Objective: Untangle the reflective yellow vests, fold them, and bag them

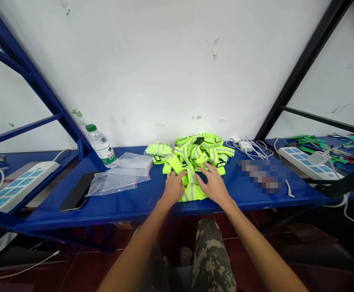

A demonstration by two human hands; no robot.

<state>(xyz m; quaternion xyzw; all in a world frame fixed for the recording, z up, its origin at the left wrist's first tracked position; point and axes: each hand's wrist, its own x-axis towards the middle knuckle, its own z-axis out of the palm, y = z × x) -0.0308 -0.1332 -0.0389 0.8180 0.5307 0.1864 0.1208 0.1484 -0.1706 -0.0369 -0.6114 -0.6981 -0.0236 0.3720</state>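
Note:
A heap of fluorescent yellow-green reflective vest straps [199, 152] with grey bands and black buckles lies in front of me on the blue table. My left hand [173, 188] is at the heap's near left side, fingers curled into the strap material; the fingertips are partly hidden. On the near right side rests my right hand [214, 184], with its thumb and fingers spread over the straps. A folded reflective vest in a clear bag [159, 149] touches the heap at its left.
Clear zip bags [124, 172] lie to the left, near a water bottle [102, 147] and a black phone [78, 192]. A white charger with cable [246, 146] and a blurred-out item [260, 175] are to the right. Power strips [309, 162] stand beyond both frame posts.

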